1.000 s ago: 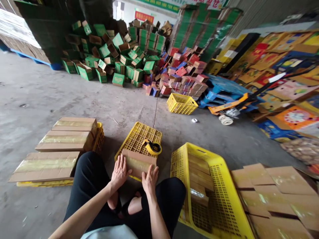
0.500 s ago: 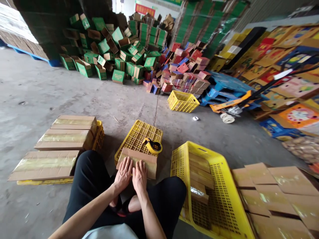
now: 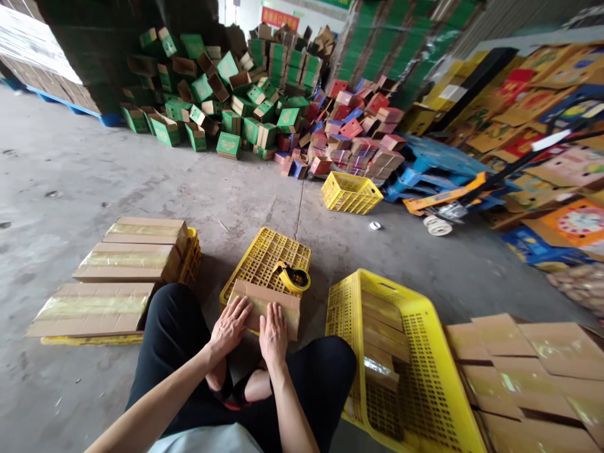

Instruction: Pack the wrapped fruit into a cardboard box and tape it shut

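Observation:
A flat, taped cardboard box (image 3: 265, 303) lies on an upturned yellow plastic crate (image 3: 255, 258) between my knees. My left hand (image 3: 230, 324) rests with its fingers stretched out on the box's left part. On the right part, the fingers of my right hand (image 3: 274, 333) lie flat over the tape strip. Both palms hang over the box's near edge. A yellow tape dispenser (image 3: 293, 278) sits on the crate just beyond the box, touched by neither hand.
Taped cartons (image 3: 127, 261) lie on a crate at my left. A large yellow crate (image 3: 425, 352) at my right holds several flat boxes, with more cartons (image 3: 528, 365) beyond it. Farther off are a small yellow crate (image 3: 352, 194), a pallet jack (image 3: 453, 201) and heaped green boxes (image 3: 229, 145).
My hands have spread apart along the box, the left towards its left end and the right slightly to the right. The view has shifted slightly.

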`<state>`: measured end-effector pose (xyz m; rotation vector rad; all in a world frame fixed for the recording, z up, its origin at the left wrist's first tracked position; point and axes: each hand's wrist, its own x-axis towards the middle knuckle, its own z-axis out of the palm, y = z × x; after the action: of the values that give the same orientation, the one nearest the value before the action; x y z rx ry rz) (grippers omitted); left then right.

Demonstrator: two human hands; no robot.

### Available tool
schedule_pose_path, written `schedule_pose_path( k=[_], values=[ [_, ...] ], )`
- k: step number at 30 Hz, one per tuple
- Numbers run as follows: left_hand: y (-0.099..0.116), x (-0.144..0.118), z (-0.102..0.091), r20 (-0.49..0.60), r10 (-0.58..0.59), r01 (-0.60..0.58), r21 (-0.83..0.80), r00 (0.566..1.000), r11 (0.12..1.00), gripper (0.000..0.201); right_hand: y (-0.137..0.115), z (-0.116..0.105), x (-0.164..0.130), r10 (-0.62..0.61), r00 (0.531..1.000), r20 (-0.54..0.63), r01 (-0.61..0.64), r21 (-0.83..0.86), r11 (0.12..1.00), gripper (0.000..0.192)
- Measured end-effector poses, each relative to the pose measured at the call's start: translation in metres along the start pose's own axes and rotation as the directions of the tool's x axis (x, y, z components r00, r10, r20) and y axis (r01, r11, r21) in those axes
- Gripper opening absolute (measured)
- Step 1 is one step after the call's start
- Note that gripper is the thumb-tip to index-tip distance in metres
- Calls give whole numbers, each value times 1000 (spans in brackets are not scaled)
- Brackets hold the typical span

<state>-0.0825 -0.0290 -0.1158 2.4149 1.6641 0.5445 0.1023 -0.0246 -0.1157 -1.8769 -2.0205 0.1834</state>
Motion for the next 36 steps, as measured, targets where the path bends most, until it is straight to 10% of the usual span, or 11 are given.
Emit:
schedule_pose_path(
  k=[8, 36],
  values=[
    [0, 10, -8, -1, -55, 55, -22, 998, 998, 91, 51, -20, -6, 107, 994, 20, -105, -67, 992, 65],
    [48, 26, 17, 94, -14, 17, -35, 995, 999, 86, -2, -29, 5, 210, 962, 177, -135, -360, 923, 58]
  ],
)
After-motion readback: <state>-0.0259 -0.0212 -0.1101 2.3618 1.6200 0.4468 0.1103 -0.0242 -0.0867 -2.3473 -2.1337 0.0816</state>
